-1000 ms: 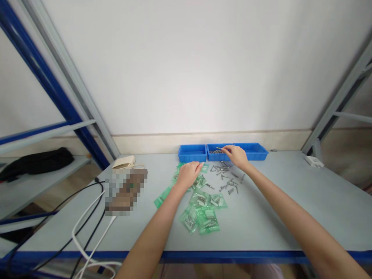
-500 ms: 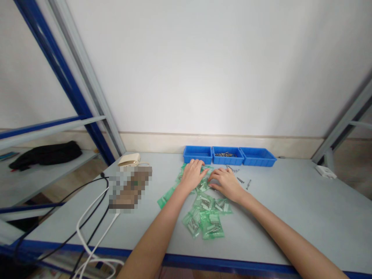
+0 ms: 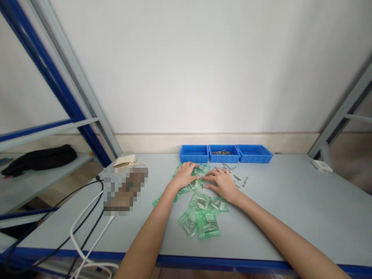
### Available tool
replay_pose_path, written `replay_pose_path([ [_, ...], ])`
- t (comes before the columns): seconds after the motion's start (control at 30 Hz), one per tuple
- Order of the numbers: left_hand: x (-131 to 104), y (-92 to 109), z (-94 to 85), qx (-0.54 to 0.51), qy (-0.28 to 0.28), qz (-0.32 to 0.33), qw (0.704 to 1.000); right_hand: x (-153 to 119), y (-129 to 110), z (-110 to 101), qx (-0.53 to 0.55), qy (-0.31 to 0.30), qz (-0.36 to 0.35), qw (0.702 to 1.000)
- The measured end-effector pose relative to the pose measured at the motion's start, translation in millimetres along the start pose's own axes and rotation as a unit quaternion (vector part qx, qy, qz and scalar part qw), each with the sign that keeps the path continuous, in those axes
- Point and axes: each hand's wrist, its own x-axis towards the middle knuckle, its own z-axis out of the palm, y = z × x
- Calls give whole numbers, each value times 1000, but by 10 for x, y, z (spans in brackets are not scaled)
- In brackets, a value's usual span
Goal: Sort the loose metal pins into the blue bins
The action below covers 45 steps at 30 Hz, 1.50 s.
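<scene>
Your left hand (image 3: 186,174) is over the back group of clear green plastic packets (image 3: 195,183), its fingers spread and its thumb set apart, pointing toward your right hand (image 3: 223,184). Packet film shows in the gap between that thumb and the forefinger, and just beyond the fingertips. Your right fingers are bent, with a narrow gap to the thumb; their tips are at the right edge of the same group, close to your left thumb. You cannot tell from here whether they pinch anything. Loose silver metal screws (image 3: 237,177) lie behind and to the right of your right hand, apart from its fingertips. Four more packets, holding metal and pale pieces, lie on the grey tabletop (image 3: 261,217) nearer you, clear of both hands' fingers. Behind your hands, three blue plastic trays (image 3: 194,159) stand in a row; the middle one holds more screws.
</scene>
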Motion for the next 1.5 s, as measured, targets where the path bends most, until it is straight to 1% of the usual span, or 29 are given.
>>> replay_pose_path([
  [0.1,2,8,14,6,14,0,1000,-2,-31,2,-2,21,19,1000],
  [0.17,5,6,22,10,16,0,1000,-5,-80,-26,-8,29,18,999],
  [0.27,9,-1,30,18,19,4,1000,-6,-159,-67,-32,20,-2,999],
  [0.33,8,2,30,24,21,10,999,-1,-186,-69,-50,7,0,999],
  [0.43,-5,26,24,33,24,10,999,12,-168,-47,-65,-5,24,998],
  [0.6,-29,96,34,60,49,7,997,17,-72,-59,-57,3,63,996],
  [0.73,-20,127,58,53,98,44,993,9,2,-98,-46,3,71,996],
  [0.83,-13,156,59,44,122,69,989,9,45,-94,-41,4,97,994],
  [0.97,-18,210,67,41,129,89,987,20,42,-46,-32,20,124,992],
  [1.1,-21,255,96,44,127,111,985,44,-5,0,-14,18,108,994],
  [1.2,-28,285,98,39,123,119,984,51,-1,7,-7,24,110,994],
  [1.33,-49,346,64,17,114,129,985,51,90,-31,44,52,145,987],
  [1.43,-66,414,33,3,116,149,982,69,181,-92,127,69,167,975],
  [1.5,-72,456,17,14,112,157,981,88,227,-131,187,72,173,964],
])
